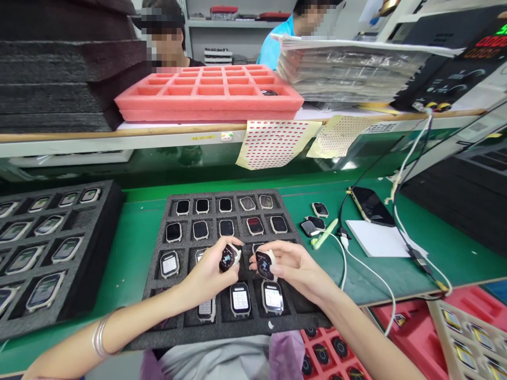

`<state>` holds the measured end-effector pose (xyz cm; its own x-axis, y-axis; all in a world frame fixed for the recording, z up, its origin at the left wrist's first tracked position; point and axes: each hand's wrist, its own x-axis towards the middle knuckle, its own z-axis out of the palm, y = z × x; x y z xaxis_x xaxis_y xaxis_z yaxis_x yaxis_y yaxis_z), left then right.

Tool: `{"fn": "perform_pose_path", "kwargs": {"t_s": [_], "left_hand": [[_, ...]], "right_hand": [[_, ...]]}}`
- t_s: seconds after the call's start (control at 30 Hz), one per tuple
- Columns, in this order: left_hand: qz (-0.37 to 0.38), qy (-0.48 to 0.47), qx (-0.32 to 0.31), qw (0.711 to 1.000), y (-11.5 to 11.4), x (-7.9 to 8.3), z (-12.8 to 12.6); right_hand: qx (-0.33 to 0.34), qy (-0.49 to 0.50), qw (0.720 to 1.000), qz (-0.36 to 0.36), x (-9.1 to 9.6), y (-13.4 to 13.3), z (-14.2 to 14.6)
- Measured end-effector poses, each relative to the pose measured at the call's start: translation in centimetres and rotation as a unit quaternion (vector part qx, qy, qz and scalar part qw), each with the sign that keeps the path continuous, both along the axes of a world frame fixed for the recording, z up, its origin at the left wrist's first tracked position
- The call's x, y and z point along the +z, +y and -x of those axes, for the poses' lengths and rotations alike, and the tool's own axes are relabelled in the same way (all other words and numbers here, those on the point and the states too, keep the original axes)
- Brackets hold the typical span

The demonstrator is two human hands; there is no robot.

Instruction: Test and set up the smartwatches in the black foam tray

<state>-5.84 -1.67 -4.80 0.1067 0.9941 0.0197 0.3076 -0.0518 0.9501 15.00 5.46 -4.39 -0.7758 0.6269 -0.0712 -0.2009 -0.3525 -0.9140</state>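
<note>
My left hand [208, 272] grips a smartwatch body [228, 257] with a lit screen, fingers wrapped around it. My right hand [291, 266] pinches a second smartwatch body [264, 264], its dark screen facing me. Both hands hover over the middle of a black foam tray [158, 264] on the green mat. The tray's cells hold several more watch bodies, some with lit screens [240, 298], some dark [202, 206].
Another black foam tray [95, 237] of watches lies at left. A pink foam tray [206, 108] sits on the raised shelf. Loose watch bodies [312, 226], a phone [371, 207], white pad [380, 238] and cables lie at right. Two people sit beyond the shelf.
</note>
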Motion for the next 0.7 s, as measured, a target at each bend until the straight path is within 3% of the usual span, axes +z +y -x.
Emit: {"fn": "perform_pose_path", "kwargs": {"t_s": [0.7], "left_hand": [[-0.023,0.018,0.0,1.0,-0.03,-0.1,0.03]], "right_hand": [[-0.015,-0.015,1.0,-0.023,0.28,-0.06,-0.02]]}}
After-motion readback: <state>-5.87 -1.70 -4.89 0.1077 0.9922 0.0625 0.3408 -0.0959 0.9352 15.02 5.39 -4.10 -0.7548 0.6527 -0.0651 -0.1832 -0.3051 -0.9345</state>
